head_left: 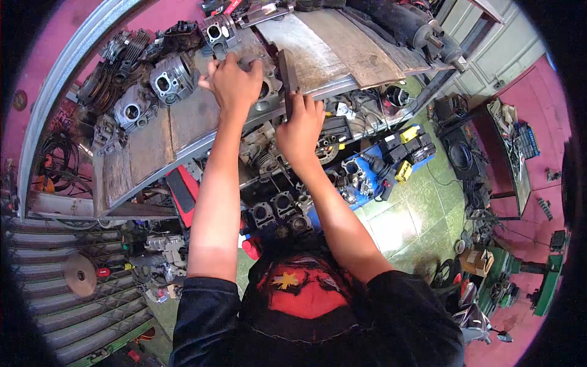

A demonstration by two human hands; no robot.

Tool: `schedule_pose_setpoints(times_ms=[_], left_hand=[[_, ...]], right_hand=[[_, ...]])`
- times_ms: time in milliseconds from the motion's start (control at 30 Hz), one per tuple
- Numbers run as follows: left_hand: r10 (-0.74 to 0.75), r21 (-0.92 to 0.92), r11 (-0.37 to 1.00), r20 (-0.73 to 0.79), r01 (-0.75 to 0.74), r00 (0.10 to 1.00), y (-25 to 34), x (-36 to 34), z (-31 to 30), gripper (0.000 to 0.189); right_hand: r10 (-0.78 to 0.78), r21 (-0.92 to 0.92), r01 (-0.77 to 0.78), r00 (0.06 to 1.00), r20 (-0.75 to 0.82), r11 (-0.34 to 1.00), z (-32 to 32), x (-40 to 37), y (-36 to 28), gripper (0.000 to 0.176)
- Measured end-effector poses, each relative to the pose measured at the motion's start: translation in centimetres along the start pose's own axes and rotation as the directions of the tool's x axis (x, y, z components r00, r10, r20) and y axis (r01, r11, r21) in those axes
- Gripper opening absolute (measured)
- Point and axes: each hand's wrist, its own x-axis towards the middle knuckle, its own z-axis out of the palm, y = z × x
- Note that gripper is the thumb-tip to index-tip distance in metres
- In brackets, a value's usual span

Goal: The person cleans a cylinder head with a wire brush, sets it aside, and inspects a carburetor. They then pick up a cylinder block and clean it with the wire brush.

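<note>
My left hand [235, 85] reaches over the wooden shelf, its fingers bent around the far side of a grey metal engine cylinder [265, 103]. Part of that cylinder is hidden behind the hand. To its right, my right hand [299, 131] grips the near end of a long, dark flat bar [287, 76]. The bar stands on edge close beside the cylinder and points away from me. Left of my left hand sits another engine cylinder [173, 79], with a similar cylinder [136, 110] nearer the shelf's left end.
More engine parts crowd the shelf [202, 119], with a black exhaust muffler [397, 27] at the back right. Below, a blue mat [369, 160] on the tiled floor [422, 202] carries parts and yellow-black boxes [403, 172]. Several cylinders [282, 202] lie near my body.
</note>
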Motion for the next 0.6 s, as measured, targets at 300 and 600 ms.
schedule_pose_setpoints(times_ms=[300,600], left_hand=[[-0.021,-0.042,0.999,0.083,0.024,0.996,1.0,-0.1,-1.5,0.048],[-0.083,0.003,0.997,0.050,0.083,0.995,1.0,0.1,-0.8,0.049]], right_hand=[[-0.085,0.006,0.085,0.996,0.038,0.996,-3.2,-5.7,0.9,0.071],[-0.106,0.048,0.108,0.994,-0.042,0.993,-2.6,-5.2,-0.5,0.071]])
